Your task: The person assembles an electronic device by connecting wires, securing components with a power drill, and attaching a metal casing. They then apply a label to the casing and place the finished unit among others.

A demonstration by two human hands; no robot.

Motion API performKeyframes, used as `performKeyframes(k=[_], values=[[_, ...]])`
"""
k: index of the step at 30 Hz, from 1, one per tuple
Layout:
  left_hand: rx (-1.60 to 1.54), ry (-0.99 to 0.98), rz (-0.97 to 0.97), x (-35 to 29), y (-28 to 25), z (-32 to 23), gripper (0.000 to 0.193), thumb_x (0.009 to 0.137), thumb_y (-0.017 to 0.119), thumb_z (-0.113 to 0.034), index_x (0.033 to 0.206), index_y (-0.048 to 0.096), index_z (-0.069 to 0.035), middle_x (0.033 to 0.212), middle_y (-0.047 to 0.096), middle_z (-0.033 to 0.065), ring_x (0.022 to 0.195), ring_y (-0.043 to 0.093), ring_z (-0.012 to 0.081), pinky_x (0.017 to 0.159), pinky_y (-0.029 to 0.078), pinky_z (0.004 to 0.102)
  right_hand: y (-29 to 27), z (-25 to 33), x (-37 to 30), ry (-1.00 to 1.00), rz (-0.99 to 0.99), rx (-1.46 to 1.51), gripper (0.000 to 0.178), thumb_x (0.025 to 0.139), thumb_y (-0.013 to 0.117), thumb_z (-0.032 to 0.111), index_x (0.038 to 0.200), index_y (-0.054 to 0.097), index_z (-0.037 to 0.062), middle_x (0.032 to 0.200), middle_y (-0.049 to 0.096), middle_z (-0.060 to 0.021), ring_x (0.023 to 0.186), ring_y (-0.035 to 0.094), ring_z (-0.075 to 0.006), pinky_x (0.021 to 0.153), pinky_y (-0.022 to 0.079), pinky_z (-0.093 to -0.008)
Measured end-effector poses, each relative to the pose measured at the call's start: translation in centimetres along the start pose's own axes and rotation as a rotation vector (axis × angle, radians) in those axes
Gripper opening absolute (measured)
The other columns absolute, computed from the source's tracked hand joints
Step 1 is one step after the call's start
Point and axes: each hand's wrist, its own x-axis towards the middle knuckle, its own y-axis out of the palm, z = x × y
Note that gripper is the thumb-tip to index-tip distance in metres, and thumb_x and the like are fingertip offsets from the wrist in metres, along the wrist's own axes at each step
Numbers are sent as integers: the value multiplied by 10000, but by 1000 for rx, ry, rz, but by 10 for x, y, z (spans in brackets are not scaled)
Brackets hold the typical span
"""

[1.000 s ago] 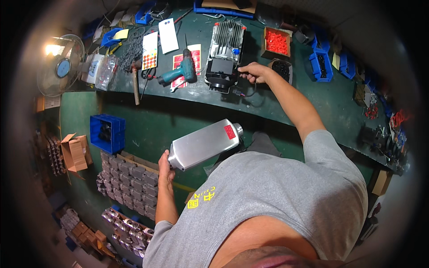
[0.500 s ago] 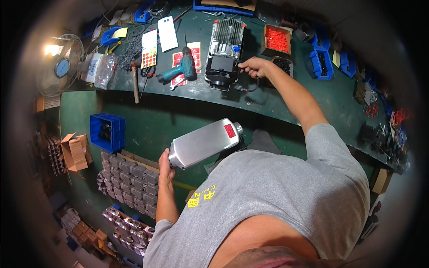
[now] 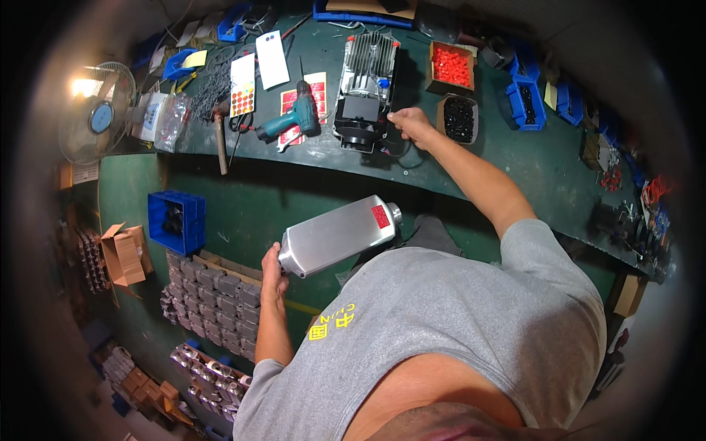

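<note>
Silver casing (image 3: pixel 334 237), smooth, boxy, aloft outside front edge of worktop (image 3: pixel 507 158), slanting, right end nearer worktop, 1 red label (image 3: pixel 380 216) there! Finned metal unit (image 3: pixel 368 55) lies near front edge, black end (image 3: pixel 359 134) facing it, 1 blue fitting (image 3: pixel 383 83) on right side.

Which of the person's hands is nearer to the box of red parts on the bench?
Right. The right hand is over the bench, in view a little below and left of the box of red parts; the left hand is much farther down-left, holding a silver housing.
</note>
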Motion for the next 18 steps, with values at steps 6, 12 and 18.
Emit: performKeyframes(k=[6, 12, 18], values=[[18, -1, -16, 0, 0, -5, 256, 975, 631, -350, 1001, 637, -96, 914, 619, 24, 834, 590, 171, 755, 485, 363, 3, 11, -4, -21, -36, -205, 240, 932, 740, 243, 882, 698, 12, 707, 628, -31, 507, 491, -104, 435, 375, -278], [-13, 14, 1, 6, -15, -1, 267, 968, 636, -359, 1010, 643, -96, 907, 620, 25, 818, 587, 170, 745, 480, 359, -2, 8, 7, 3, 0, -256, 217, 908, 746, 234, 880, 714, 21, 738, 668, -43, 581, 548, -116, 494, 440, -304], [-95, 9, 95, -7, -1, -17, 354, 956, 644, -405, 1097, 635, -80, 1012, 681, 56, 927, 661, 222, 848, 525, 400, -5, -10, 16, -217, -110, -311, 271, 894, 758, 286, 873, 738, 17, 740, 660, -16, 683, 609, -123, 616, 491, -308]])
